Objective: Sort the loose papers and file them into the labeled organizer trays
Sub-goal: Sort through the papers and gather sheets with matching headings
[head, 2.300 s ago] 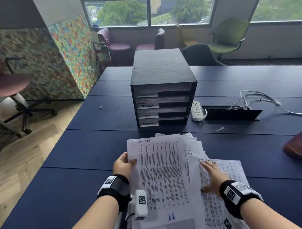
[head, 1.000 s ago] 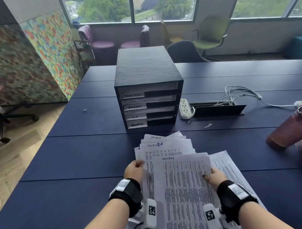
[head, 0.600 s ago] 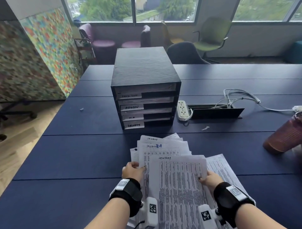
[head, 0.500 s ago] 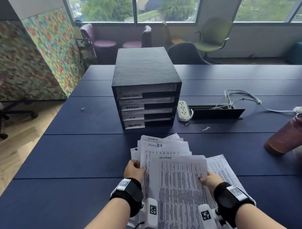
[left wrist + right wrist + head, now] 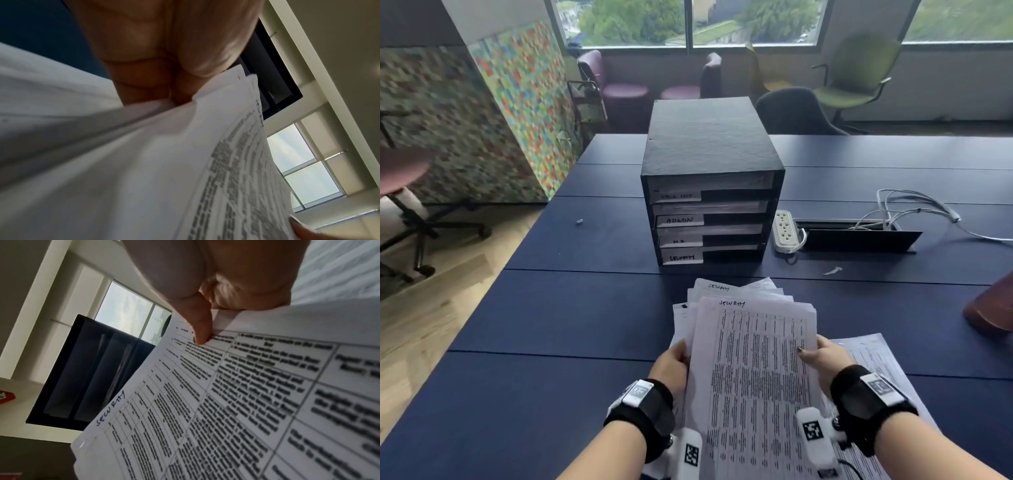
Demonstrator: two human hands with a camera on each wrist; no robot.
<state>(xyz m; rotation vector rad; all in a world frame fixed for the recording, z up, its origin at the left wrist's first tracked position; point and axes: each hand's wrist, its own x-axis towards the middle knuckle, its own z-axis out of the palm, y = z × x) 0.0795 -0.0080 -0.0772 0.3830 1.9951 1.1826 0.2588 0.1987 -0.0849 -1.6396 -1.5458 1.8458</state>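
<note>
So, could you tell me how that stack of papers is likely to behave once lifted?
The stack of papers will probably flop, since it already curves between the left hand and right hand. Its fanned far edges suggest sheets may slide apart.

Top sheet [image 5: 753, 359] — "SECURITY", organizer [image 5: 709, 171] labels — "ADMIN", "H.R", "SECURITY"

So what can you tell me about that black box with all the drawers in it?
The black organizer stands upright on the dark blue table, beyond the papers that both hands hold. It looks like stiff black board with a flat, faintly textured top. Its open front shows four stacked trays holding white sheets, each with a white handwritten label at the left. Two read ADMIN and SECURITY; the others are too blurry. A white power strip lies close beside its right side. No hand touches it.
</note>
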